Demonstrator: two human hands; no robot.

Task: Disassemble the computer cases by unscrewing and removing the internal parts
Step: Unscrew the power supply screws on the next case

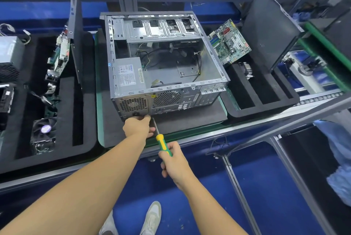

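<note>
An open grey computer case [207, 45] lies on its side on a dark foam mat [190, 119]. A power supply [128, 72] sits in its near left corner, and loose cables [197, 66] trail across its floor. My right hand [175, 161] grips a yellow-and-green screwdriver [163, 144]. The screwdriver's shaft points up toward the case's rear panel, near the power supply grille [133, 104]. My left hand [138, 125] is at the lower rear edge of the case with its fingers round the shaft near the tip.
A motherboard [228, 42] leans in a black foam tray [266, 100] at the right, beside a black side panel [269, 28]. The left foam tray [66, 102] holds another board, a fan [44, 130] and a side panel. A second power supply [10, 56] is at far left.
</note>
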